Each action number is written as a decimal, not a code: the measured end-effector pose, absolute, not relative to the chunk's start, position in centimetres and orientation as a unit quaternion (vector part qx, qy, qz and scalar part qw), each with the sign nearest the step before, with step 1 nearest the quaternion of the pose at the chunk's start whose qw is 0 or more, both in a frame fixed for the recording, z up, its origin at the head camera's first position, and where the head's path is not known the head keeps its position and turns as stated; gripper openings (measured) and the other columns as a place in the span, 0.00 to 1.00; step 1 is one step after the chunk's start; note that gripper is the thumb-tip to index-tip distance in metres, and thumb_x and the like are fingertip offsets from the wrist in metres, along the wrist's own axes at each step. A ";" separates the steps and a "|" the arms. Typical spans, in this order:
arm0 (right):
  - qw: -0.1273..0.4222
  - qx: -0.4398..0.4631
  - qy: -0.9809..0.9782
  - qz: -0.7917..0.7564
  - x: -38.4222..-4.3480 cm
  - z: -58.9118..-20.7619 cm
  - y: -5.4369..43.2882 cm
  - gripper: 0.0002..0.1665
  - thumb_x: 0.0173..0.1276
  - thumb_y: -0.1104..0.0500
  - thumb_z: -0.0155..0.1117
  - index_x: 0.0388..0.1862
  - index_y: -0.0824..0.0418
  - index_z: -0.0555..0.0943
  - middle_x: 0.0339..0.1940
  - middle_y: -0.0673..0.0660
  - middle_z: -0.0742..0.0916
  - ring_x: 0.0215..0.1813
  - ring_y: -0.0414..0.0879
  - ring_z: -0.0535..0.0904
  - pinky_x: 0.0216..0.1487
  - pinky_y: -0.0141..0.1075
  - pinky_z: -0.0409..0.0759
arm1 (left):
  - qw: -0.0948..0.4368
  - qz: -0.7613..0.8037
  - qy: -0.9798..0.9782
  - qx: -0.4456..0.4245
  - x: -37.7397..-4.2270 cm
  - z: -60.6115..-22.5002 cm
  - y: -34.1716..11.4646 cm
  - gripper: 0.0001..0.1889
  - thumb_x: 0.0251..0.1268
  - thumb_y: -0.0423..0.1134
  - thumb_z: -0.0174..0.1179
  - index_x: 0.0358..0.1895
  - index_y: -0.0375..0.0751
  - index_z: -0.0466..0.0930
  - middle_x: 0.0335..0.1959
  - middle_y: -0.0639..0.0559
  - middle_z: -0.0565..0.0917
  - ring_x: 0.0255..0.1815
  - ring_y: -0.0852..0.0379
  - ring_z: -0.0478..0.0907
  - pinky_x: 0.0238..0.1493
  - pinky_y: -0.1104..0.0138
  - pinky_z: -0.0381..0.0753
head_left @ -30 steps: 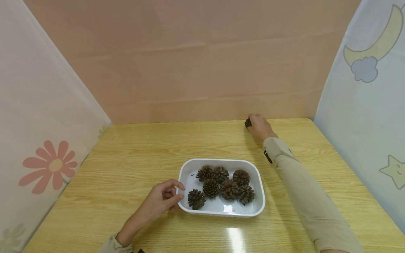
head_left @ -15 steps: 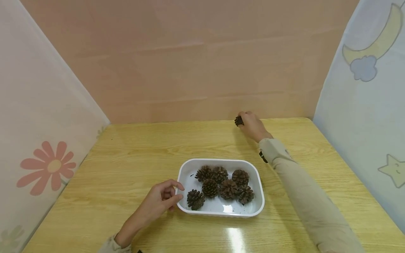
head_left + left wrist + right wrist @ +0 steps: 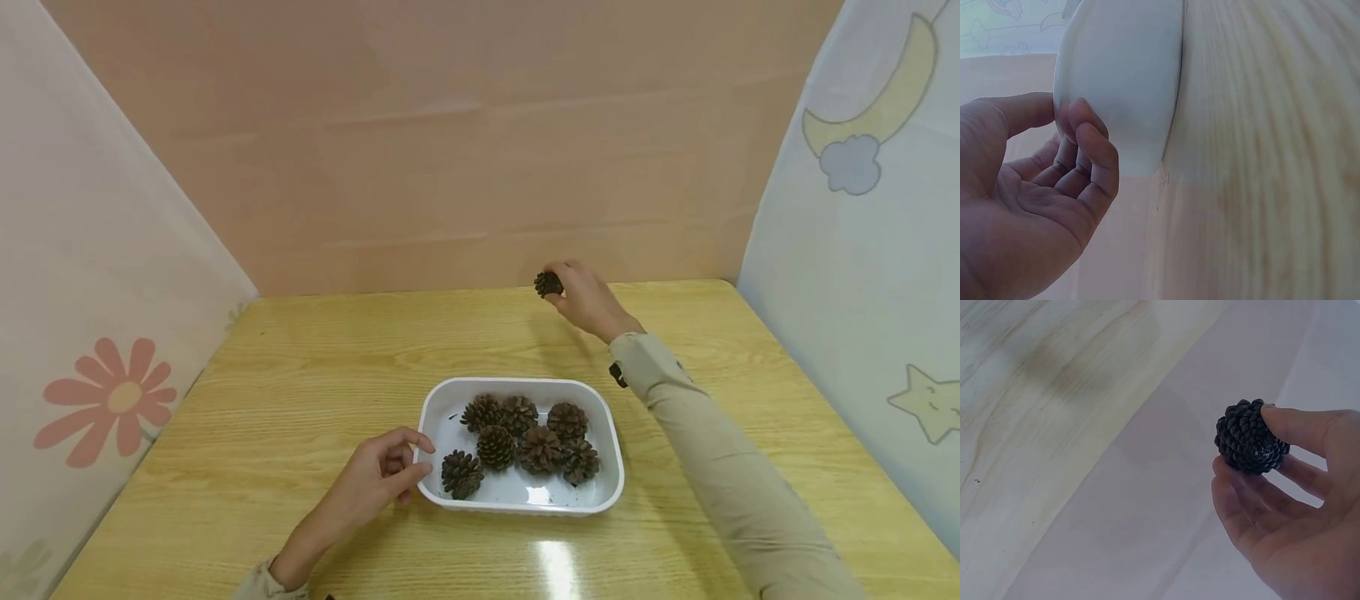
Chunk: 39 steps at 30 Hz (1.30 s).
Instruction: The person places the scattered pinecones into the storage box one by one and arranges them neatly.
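Note:
In the head view, a pine cone (image 3: 548,284) is pinched between the thumb and fingers of my right hand (image 3: 589,302), raised over the far edge of the table. The right wrist view shows its dark scaly pine cone (image 3: 1252,437) at my fingertips. My left hand (image 3: 377,475) grips the left end of a white tray (image 3: 517,506), thumb and index finger at its rim. Seen from the left wrist, the curled fingers (image 3: 1099,153) lie against the tray's outer wall (image 3: 1125,81). Several brown pine cones (image 3: 540,450) lie inside the tray, with a single pine cone (image 3: 462,474) apart near the left front.
The tray stands on a wood-grain table (image 3: 337,375). Behind it rises an orange-brown backdrop (image 3: 450,167). Light panels stand on both sides, one with a red flower (image 3: 124,397), the other with a moon (image 3: 888,100) and a star (image 3: 930,403).
My right hand has moved left along the table's far edge and slightly up, carrying the pine cone. My left hand stays at the tray, and the cones inside have kept their places.

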State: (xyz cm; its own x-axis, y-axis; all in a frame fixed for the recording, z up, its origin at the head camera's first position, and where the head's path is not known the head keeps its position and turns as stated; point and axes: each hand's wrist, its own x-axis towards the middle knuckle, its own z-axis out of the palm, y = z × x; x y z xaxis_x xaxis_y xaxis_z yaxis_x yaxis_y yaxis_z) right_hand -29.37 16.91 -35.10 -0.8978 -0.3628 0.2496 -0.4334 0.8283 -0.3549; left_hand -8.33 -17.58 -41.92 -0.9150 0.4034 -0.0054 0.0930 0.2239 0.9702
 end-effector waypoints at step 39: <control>0.127 0.375 -0.903 0.166 -20.5 -30.6 11.3 0.27 0.67 0.59 0.71 0.63 0.63 0.76 0.53 0.60 0.85 0.52 0.53 0.83 0.54 0.47 0.82 | 0.133 0.596 0.778 0.150 -9.0 -41.6 -17.6 0.15 0.67 0.36 0.65 0.51 0.30 0.78 0.23 0.47 0.74 0.19 0.52 0.76 0.21 0.61 0.82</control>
